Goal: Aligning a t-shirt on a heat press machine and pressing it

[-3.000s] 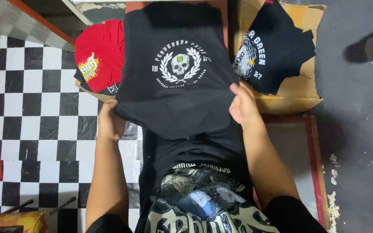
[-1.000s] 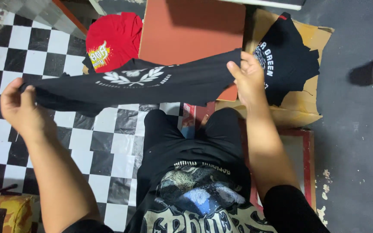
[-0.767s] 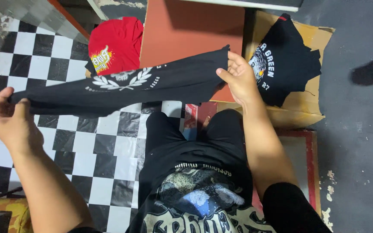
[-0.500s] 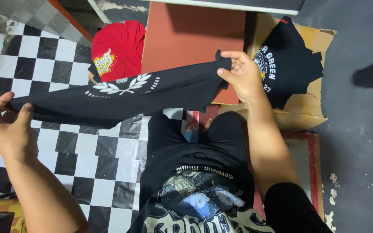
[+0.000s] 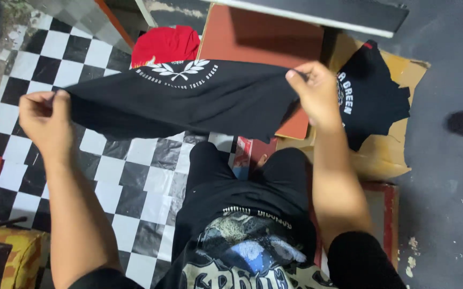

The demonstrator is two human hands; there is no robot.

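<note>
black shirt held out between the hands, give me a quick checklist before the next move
1. Left hand grips the black shirt at its end: ok.
2. Right hand pinches the other end: ok.
3. Shirt stretched flat, no sag: not ok, the lower edge droops in the middle.
4. Shirt clear of the checkered floor: ok, it hangs in the air.
5. Brown board free to take the shirt: ok, its visible part is bare.
6. Shirt clear of the red shirt: cannot tell, they overlap in the head view.
</note>
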